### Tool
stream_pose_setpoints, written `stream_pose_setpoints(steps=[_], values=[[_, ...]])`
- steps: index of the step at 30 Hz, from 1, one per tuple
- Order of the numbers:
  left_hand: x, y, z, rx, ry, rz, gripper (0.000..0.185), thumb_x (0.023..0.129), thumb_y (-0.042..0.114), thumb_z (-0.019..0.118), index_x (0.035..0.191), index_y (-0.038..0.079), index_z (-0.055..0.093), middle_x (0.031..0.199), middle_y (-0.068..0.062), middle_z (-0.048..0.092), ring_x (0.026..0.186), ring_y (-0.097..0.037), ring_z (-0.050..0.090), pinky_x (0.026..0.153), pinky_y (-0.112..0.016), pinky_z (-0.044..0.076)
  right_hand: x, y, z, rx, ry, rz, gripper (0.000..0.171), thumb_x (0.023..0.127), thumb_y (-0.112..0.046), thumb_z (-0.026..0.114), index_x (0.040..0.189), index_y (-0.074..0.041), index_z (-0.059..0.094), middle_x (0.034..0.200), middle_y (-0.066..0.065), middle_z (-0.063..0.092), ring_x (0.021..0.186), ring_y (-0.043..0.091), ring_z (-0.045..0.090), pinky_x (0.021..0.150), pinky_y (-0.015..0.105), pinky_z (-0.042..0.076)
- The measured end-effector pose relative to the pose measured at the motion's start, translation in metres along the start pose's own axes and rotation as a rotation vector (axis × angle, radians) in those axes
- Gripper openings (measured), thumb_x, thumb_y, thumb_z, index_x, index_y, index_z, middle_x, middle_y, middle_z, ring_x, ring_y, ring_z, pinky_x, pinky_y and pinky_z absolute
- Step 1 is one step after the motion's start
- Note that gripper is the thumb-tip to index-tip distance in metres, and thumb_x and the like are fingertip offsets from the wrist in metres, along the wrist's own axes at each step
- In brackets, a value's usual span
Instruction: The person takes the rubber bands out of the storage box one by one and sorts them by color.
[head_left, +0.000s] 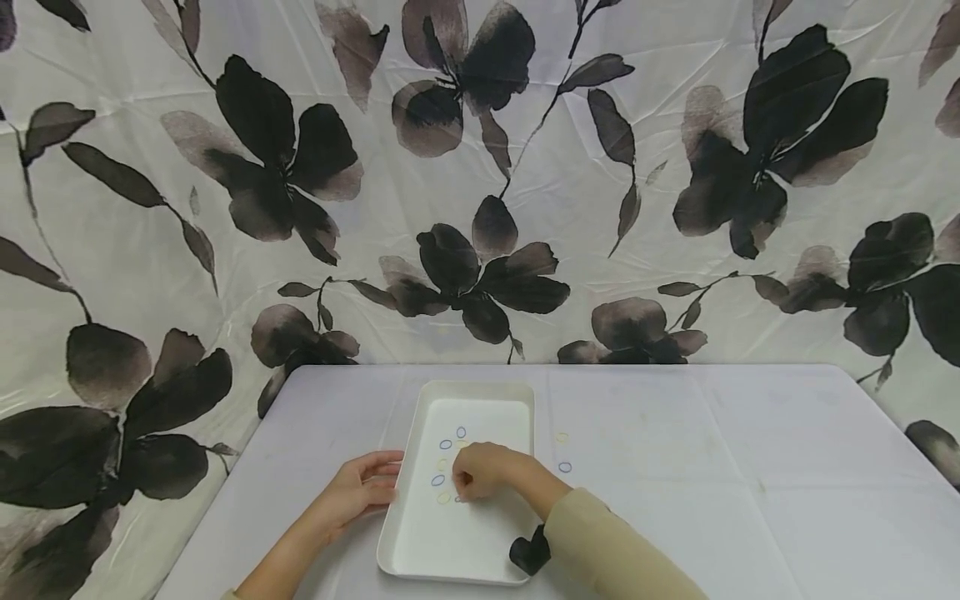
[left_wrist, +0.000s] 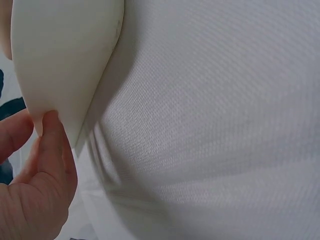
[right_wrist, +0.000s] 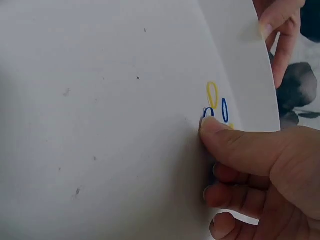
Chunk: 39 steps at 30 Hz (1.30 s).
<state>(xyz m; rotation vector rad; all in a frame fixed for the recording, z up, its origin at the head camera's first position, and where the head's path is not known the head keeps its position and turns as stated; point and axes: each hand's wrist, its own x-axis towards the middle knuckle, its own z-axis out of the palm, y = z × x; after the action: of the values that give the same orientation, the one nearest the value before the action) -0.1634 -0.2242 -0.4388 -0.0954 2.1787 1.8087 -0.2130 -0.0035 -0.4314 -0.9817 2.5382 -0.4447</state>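
Observation:
A white tray [head_left: 450, 542] lies lengthwise on the table, small blue and yellow rubber bands laid out in its middle. My left hand [head_left: 352, 496] holds the tray's left edge, with thumb and fingers on either side of the rim [left_wrist: 40, 117]. Over the tray, my right hand [head_left: 487, 471] is lowered to the surface and pinches a blue rubber band [right_wrist: 208, 109] at its thumb tip. Close beside it lie a yellow band [right_wrist: 208, 95] and another blue band [right_wrist: 223, 110]. The right hand hides part of the arrangement in the head view.
On the white-covered table [head_left: 712, 500], right of the tray, are a loose blue band [head_left: 560, 467] and a yellow band [head_left: 557, 437]. A black strap piece [head_left: 530, 550] at the right wrist overlaps the tray's near right corner. A floral cloth [head_left: 487, 292] hangs behind the table.

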Motion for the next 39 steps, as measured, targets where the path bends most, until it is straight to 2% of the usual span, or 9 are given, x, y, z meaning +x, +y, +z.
stream_pose_setpoints(steps=[3, 7, 13, 19, 23, 28, 34, 39], values=[[-0.001, 0.0, 0.0, 0.002, 0.006, -0.005, 0.062, 0.074, -0.012, 0.061, 0.132, -0.01, 0.041, 0.121, -0.025, 0.051, 0.1, -0.027, 0.06, 0.08, -0.037, 0.053, -0.001, 0.002, 0.0, 0.024, -0.006, -0.002, 0.023, 0.08, -0.012, 0.071, 0.063, -0.016, 0.056, 0.062, -0.01, 0.048, 0.06, 0.004, 0.043, 0.058, 0.016, 0.036], [-0.002, 0.001, 0.002, 0.004, 0.014, -0.004, 0.061, 0.073, -0.012, 0.06, 0.131, -0.01, 0.042, 0.12, -0.024, 0.052, 0.1, -0.026, 0.06, 0.079, -0.037, 0.053, -0.003, 0.005, -0.002, 0.063, 0.028, -0.008, 0.022, 0.079, -0.008, 0.07, 0.062, -0.015, 0.057, 0.061, -0.009, 0.048, 0.059, 0.005, 0.043, 0.057, 0.017, 0.036], [-0.001, 0.001, 0.002, 0.007, 0.014, 0.003, 0.06, 0.073, -0.012, 0.06, 0.131, -0.011, 0.042, 0.119, -0.023, 0.052, 0.1, -0.026, 0.06, 0.08, -0.036, 0.053, -0.004, 0.011, -0.006, 0.216, 0.08, -0.016, 0.021, 0.079, 0.0, 0.067, 0.062, -0.01, 0.058, 0.055, -0.006, 0.052, 0.05, 0.005, 0.046, 0.05, 0.016, 0.038], [-0.001, 0.0, 0.001, 0.011, 0.009, 0.006, 0.061, 0.072, -0.011, 0.06, 0.13, -0.011, 0.042, 0.119, -0.023, 0.052, 0.099, -0.025, 0.06, 0.08, -0.036, 0.053, -0.008, 0.015, -0.009, 0.406, 0.146, 0.021, 0.019, 0.079, 0.004, 0.066, 0.063, -0.005, 0.06, 0.053, 0.002, 0.058, 0.046, 0.01, 0.053, 0.046, 0.018, 0.043], [-0.001, 0.001, 0.002, 0.013, 0.01, 0.006, 0.061, 0.072, -0.011, 0.06, 0.13, -0.01, 0.043, 0.119, -0.023, 0.052, 0.099, -0.025, 0.06, 0.079, -0.036, 0.053, -0.008, 0.019, -0.012, 0.54, 0.206, 0.049, 0.016, 0.078, 0.007, 0.066, 0.065, -0.001, 0.062, 0.054, 0.005, 0.06, 0.047, 0.014, 0.055, 0.047, 0.021, 0.046], [-0.001, 0.001, 0.002, 0.022, 0.017, 0.004, 0.06, 0.072, -0.012, 0.06, 0.13, -0.01, 0.043, 0.118, -0.022, 0.053, 0.098, -0.025, 0.06, 0.079, -0.036, 0.054, -0.007, 0.022, -0.011, 0.662, 0.27, 0.116, 0.014, 0.077, 0.005, 0.069, 0.067, -0.001, 0.062, 0.056, 0.005, 0.061, 0.05, 0.013, 0.058, 0.051, 0.024, 0.051], [-0.002, 0.003, 0.005, 0.031, 0.056, -0.013, 0.059, 0.072, -0.013, 0.06, 0.129, -0.009, 0.045, 0.115, -0.022, 0.054, 0.097, -0.025, 0.061, 0.078, -0.037, 0.054, -0.008, 0.024, -0.013, 0.741, 0.313, 0.149, 0.004, 0.078, 0.004, 0.069, 0.075, 0.003, 0.066, 0.06, 0.007, 0.064, 0.054, 0.015, 0.062, 0.053, 0.026, 0.054], [-0.001, 0.003, 0.005, 0.031, 0.057, -0.014, 0.059, 0.072, -0.014, 0.06, 0.129, -0.01, 0.045, 0.115, -0.022, 0.054, 0.096, -0.026, 0.061, 0.078, -0.037, 0.054, -0.011, 0.026, -0.015, 0.751, 0.358, 0.154, 0.004, 0.079, 0.003, 0.069, 0.075, 0.003, 0.067, 0.063, 0.007, 0.065, 0.055, 0.013, 0.062, 0.054, 0.025, 0.054]])
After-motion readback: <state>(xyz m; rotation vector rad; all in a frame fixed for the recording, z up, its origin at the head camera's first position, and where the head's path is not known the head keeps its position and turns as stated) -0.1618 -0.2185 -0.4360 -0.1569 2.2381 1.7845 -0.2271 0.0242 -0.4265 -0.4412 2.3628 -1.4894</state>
